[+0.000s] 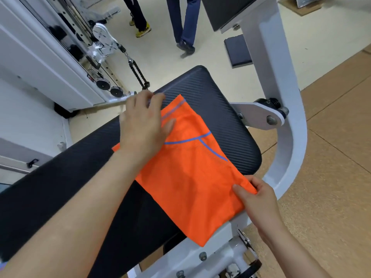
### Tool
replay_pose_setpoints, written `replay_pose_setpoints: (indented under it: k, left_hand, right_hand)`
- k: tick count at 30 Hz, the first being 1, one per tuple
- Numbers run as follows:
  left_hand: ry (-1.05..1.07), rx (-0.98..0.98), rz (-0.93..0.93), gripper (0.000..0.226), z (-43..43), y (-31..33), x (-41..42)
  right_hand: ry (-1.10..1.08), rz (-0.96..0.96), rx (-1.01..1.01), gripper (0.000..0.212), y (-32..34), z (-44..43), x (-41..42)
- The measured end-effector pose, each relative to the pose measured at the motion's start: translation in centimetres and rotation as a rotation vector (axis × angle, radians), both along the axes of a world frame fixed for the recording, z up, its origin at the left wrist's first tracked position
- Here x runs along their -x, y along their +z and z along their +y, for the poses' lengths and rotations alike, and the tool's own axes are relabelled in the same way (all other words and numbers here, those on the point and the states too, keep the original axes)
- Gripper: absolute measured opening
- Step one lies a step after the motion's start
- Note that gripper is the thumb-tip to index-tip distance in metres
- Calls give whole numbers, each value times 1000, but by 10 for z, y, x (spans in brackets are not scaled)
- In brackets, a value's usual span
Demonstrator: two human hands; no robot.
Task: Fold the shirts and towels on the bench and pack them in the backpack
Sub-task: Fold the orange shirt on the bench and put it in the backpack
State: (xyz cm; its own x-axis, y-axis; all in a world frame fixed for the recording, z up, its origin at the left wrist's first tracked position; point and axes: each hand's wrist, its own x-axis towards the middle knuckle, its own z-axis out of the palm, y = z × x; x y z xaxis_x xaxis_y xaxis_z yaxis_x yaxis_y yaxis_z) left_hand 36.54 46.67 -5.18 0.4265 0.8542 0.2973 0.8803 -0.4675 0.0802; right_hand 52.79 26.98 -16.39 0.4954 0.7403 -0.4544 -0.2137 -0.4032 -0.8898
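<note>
Black ribbed padding of a gym bench (pixel 220 109) runs from the lower left up toward the middle, carried on a white frame (pixel 289 137) whose bolts and brackets show at the bottom edge. Two bare forearms reach in from below.

Nearest, the right hand (pixel 257 199) pinches the near right corner of an orange shirt (pixel 190 177), thumb on top of the cloth and fingers curled beneath it, just where the bench edge meets the frame. The shirt lies folded into a long, flat shape across the padding. Its near end hangs a little over the bench edge, and thin blue piping crosses its upper half.

Farther on, the left hand (pixel 143 125) rests palm down on the far left part of the shirt, fingers fairly straight and spread, thumb stretched out over the orange cloth. Its fingertips reach the shirt's far edge near the padding and are blurred.

Beyond the rounded end of the bench, a curved white upright rises at the right, with brown flooring (pixel 341 157) beside it. At the left stands a cable machine (pixel 60 57) with a strap handle (pixel 138 75) hanging from its pulley. A small dark pad (pixel 237 51) lies on the pale floor, and farthest back the legs of two people (pixel 184 21) show.
</note>
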Motion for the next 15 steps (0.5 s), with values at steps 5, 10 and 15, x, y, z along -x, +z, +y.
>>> replay_pose_setpoints:
  k: [5,10,15]
  left_hand:
    - [291,110,-46,62,-51,-35,35]
    - [535,245,-390,24,-91,-46,58]
    - [730,174,-706,25,-123,-49,87]
  right_hand:
    - [68,-165,-17,23,-1,7,-5]
    - [197,-388,-69,24,20,37,-18]
    - [390,-611,-205,16,63,100,7]
